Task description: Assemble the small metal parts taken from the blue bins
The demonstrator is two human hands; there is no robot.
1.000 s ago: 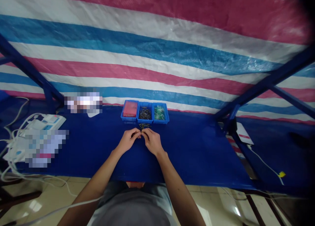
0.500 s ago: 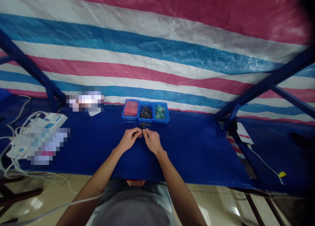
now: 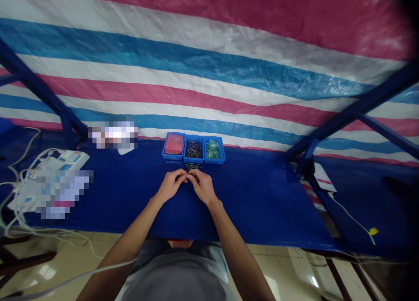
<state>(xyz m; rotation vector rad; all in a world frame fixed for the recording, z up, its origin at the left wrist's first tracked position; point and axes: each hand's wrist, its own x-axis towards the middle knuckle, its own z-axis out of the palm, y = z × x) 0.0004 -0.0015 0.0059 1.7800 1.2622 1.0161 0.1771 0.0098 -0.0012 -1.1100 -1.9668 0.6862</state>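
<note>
My left hand (image 3: pixel 169 184) and my right hand (image 3: pixel 203 185) meet at the fingertips over the blue table, both closed in a pinch. Whatever lies between the fingers is too small to make out. Just beyond the fingertips, a small pile of thin dark and brassy screws (image 3: pixel 193 166) rests on the table. Behind it stand three blue bins side by side. Flat red pieces (image 3: pixel 173 144) fill the left bin, loose dark screws (image 3: pixel 194 150) the middle one, and clear bags with green contents (image 3: pixel 213 148) the right one.
White power strips (image 3: pixel 73 160) and tangled cables lie at the left of the blue table (image 3: pixel 262 196). Blue metal frame bars (image 3: pixel 347 113) slope on both sides. A striped plastic sheet (image 3: pixel 209 65) hangs behind. A white box-like device (image 3: pixel 324 177) with a cable sits at right.
My right hand has shifted slightly left and up, its fingertips now touching those of my left hand. The pile of screws shows a little lower and flatter.
</note>
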